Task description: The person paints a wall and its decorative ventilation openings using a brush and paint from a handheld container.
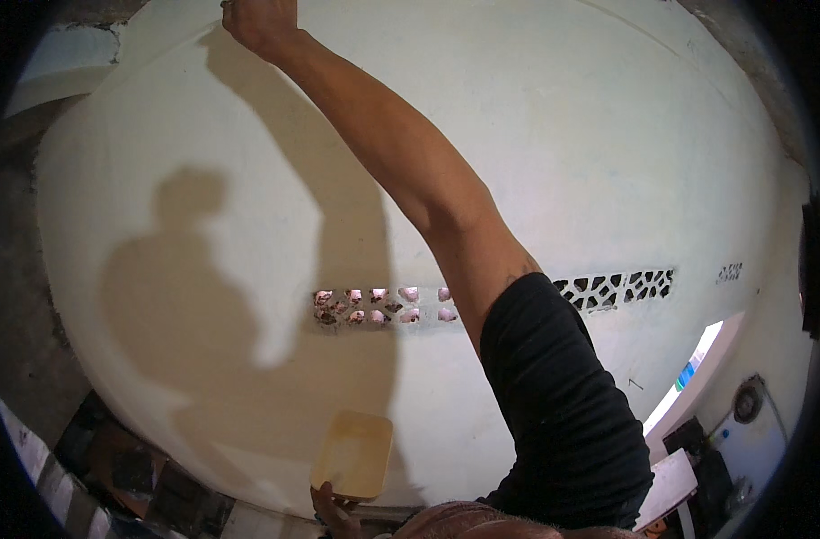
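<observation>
A pale plastered wall [585, 168] fills most of the view. My right arm, in a dark short sleeve, reaches up across it; my right hand [260, 25] is at the top edge with its fingers curled, and what it may hold is hidden or cut off. Low in the picture my left hand [332, 509] grips the near end of a yellowish rectangular plastic container [353, 455], its open side facing the camera. The container's inside looks smeared, and no other contents can be made out. Shadows of the arm and body fall on the wall.
Perforated vent blocks [615, 290] run across the wall, partly behind my arm. A bright narrow opening [686, 377] is at the right, near a white gas stove [753, 431] and a pale tabletop [669, 488]. Dark items [134, 471] lie at the lower left.
</observation>
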Demonstrator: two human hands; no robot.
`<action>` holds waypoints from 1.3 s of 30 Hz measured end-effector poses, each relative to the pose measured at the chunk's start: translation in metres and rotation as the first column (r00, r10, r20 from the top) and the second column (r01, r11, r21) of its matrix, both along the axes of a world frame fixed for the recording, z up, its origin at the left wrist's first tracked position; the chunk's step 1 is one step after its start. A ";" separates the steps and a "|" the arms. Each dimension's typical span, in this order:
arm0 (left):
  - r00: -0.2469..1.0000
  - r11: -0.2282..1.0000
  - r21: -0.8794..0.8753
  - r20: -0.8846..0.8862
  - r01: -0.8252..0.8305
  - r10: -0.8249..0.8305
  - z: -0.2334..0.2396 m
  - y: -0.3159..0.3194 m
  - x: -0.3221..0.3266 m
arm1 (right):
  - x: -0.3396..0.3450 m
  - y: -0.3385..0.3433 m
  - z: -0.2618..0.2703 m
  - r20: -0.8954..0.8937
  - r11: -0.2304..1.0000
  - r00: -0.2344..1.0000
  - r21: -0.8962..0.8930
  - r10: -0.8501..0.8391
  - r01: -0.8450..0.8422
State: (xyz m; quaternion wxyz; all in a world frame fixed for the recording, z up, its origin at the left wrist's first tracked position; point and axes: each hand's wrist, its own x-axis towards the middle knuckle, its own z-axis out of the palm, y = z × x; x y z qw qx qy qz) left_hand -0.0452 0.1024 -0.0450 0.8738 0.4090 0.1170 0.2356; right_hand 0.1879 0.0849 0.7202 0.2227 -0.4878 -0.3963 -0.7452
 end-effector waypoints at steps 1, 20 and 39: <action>1.000 1.000 0.002 0.000 -0.014 0.014 -0.004 0.005 -0.001 | 0.002 -0.001 0.002 -0.031 0.998 0.997 0.003 0.065 -0.065; 0.988 0.993 0.055 -0.116 0.105 -0.098 -0.002 0.001 0.020 | 0.047 -0.208 0.043 0.100 0.880 0.877 0.137 -0.470 0.456; 0.966 0.986 -0.081 -0.203 0.148 -0.162 0.034 0.006 -0.004 | -0.072 -0.418 0.019 -0.056 0.558 0.702 0.564 -0.710 0.609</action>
